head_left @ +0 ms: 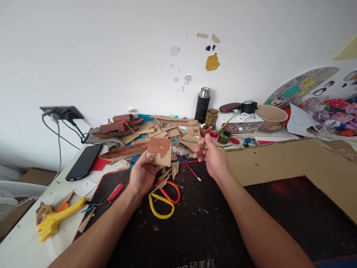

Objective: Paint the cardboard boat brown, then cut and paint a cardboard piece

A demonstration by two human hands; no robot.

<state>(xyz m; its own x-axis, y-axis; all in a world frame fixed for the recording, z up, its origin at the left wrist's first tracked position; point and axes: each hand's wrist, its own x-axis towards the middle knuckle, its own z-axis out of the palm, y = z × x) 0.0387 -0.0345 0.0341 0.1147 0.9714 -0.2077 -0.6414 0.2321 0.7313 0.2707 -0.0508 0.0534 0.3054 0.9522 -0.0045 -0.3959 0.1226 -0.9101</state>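
Note:
My left hand [144, 174] grips a square piece of cardboard [159, 152] by its lower left edge. Brown paint covers most of its upper face, while a strip along the bottom is bare. A thin green paintbrush [191, 141] is pinched in my right hand [211, 154], its tip close to the upper right corner of the cardboard; whether it touches is unclear. Scissors [164, 199] with red and yellow handles lie on the black mat [195, 230] below. Past my right hand stand open paint pots, one pinkish red [214, 134] and one green [224, 137].
Cardboard scraps [170, 130] and brown boat models [115, 128] fill the back. A yellow glue gun [55, 219] and a phone [84, 162] lie at left. A black flask [202, 105] stands by the wall. A large cardboard sheet [267, 163] lies at right.

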